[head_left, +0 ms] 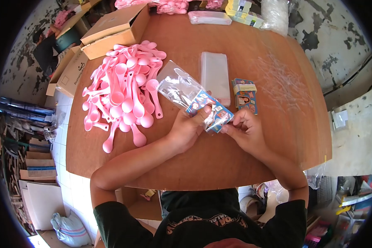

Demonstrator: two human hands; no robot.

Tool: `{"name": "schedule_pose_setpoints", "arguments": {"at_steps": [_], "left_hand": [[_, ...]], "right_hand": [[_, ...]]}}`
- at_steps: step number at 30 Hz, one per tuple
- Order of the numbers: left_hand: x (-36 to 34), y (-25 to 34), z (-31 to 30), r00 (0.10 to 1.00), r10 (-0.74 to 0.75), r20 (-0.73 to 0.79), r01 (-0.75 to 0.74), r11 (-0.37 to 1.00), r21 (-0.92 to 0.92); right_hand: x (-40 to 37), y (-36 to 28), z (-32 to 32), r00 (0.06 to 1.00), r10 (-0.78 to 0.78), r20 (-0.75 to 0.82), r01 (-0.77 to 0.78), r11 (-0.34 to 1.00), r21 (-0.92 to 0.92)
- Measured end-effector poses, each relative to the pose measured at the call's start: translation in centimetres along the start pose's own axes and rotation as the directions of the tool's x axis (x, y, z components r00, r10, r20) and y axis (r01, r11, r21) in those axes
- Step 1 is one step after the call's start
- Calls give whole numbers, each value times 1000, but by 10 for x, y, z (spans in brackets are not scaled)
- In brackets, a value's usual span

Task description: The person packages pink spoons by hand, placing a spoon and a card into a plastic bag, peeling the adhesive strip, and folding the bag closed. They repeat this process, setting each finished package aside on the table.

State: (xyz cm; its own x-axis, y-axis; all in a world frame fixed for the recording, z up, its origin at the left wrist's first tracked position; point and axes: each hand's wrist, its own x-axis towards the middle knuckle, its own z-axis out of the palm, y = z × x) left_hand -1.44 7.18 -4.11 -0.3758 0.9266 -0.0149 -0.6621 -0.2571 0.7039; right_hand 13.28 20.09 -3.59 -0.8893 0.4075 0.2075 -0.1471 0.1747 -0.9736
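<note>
Over the front half of the table, my left hand [190,127] grips a clear plastic bag [175,84] with a blue printed card [215,115] inside its lower end. The bag tilts, its clear end pointing up and left. My right hand [246,130] pinches the card end of the bag at its lower right corner. Just beyond my hands lies a stack of clear bags [215,74]. Right of that is a bundle of similar blue cards [246,99] with a pale band around it. A heap of pink measuring spoons [124,91] spreads to the left.
A cardboard box [115,31] stands at the table's back left. More pink spoons [165,6], a pack of clear bags [210,17] and yellow boxes [242,10] line the far edge. Thin plastic strips [283,80] lie at right. A person [47,47] is at the far left.
</note>
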Motion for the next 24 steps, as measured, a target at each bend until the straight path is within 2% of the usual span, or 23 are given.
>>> {"name": "schedule_pose_setpoints", "arguments": {"at_steps": [1, 3, 4, 7, 9, 10, 12, 13, 15, 16, 17, 18, 19, 20, 21, 22, 24], "left_hand": [[1, 2, -1, 1000, -4, -12, 4, 999, -43], [3, 4, -7, 999, -44, 1, 44, 995, -85], [2, 3, -7, 999, -47, -1, 47, 995, -85], [-4, 2, 1, 999, -39, -2, 39, 997, -72], [-10, 0, 9, 1000, -26, -14, 26, 999, 28], [-10, -1, 9, 1000, -27, -13, 28, 999, 29], [-12, -4, 9, 997, -47, 56, 36, 980, 194], [-13, -6, 9, 997, -53, 55, 41, 981, 192], [-14, -8, 11, 997, -49, 58, 31, 959, 283], [-15, -8, 12, 997, -45, 60, 23, 944, 329], [-17, -15, 9, 994, -107, 5, 102, 958, 267], [-16, -17, 6, 994, -106, 5, 101, 958, 267], [-15, -19, 3, 990, -123, 68, 103, 965, 239], [-14, -21, 1, 982, -138, 132, 108, 972, 211], [-17, -15, 12, 975, -195, 103, 189, 980, 64], [-16, -17, 12, 975, -196, 104, 191, 980, 65], [-16, -20, 11, 965, -256, 52, 257, 966, -24]], "right_hand": [[2, -2, -1, 1000, 2, -2, -2, 1000, -3], [5, -7, 3, 1000, -2, 9, 0, 973, 231], [4, -6, 5, 1000, 1, 7, -2, 973, 233], [3, -3, 5, 1000, 22, -19, -18, 978, 206], [1, 2, 3, 1000, 1, -2, -2, 1000, -15], [1, 5, 4, 1000, 2, -4, -2, 1000, -15], [0, 9, 7, 998, -46, -48, 50, 996, 79], [-1, 11, 7, 998, -41, -51, 45, 996, 80], [-1, 12, 8, 991, -95, -91, 85, 990, -110], [-1, 11, 8, 991, -95, -91, 85, 990, -110], [0, 9, 8, 982, -121, -146, 103, 987, -125], [1, 8, 8, 969, -146, -199, 119, 983, -141], [2, 8, 6, 969, -147, -198, 121, 983, -141], [3, 8, 1, 974, -188, -129, 147, 951, -272], [5, 7, -1, 974, -218, -56, 178, 900, -397], [6, 5, -1, 974, -217, -58, 177, 900, -397], [7, -3, 2, 941, -337, -33, 294, 860, -417]]}}
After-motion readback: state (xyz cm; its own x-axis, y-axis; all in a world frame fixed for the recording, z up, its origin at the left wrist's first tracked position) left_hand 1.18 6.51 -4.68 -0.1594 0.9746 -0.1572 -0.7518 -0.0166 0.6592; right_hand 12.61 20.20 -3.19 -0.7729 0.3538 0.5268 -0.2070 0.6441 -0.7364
